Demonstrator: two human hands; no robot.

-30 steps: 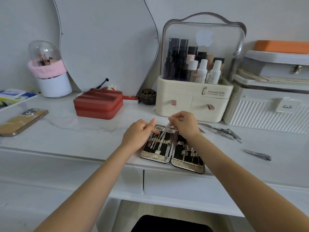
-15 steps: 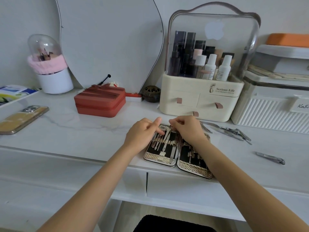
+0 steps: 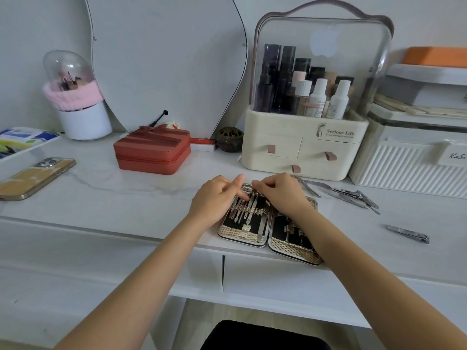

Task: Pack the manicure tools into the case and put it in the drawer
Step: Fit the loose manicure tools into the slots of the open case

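Manicure tools sit partly packed in the open case, which lies flat at the tabletop's front edge, above the closed drawer. Both hands work at the case's far end: the left hand is loosely curled, its forefinger pressing on the tool tips, and the right hand pinches something small at the top of the left half, though what exactly I cannot tell. Right of the case, loose steel tools lie near the cream organiser, and a nail clipper lies farther right, well apart. These pieces look thin, stiff, light and slippery, so pinching each by its middle shank seems best. The case probably handles as a rigid, light clamshell, best gripped across both long edges once shut.
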